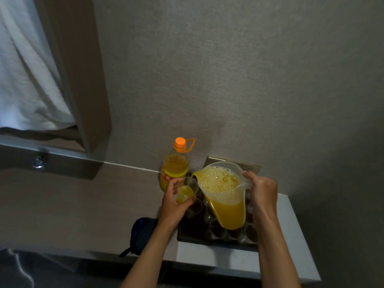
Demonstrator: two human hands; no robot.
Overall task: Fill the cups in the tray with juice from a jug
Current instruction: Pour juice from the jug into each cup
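- The jug [225,196] is gripped by its handle in the right hand [262,192] and tilted left — juice runs from the spout.
- A clear cup [187,193], part filled, is clasped by the left hand [173,201], fingers [190,201] curled round it — above the tray [190,231] of empty cups on the counter [218,256].

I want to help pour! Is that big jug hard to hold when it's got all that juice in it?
Probably heavy: the jug looks mostly full of juice. It may slosh, since the foamy juice sits near the rim while tilted. The right hand grips the handle alone, so it might feel wobbly for small hands.
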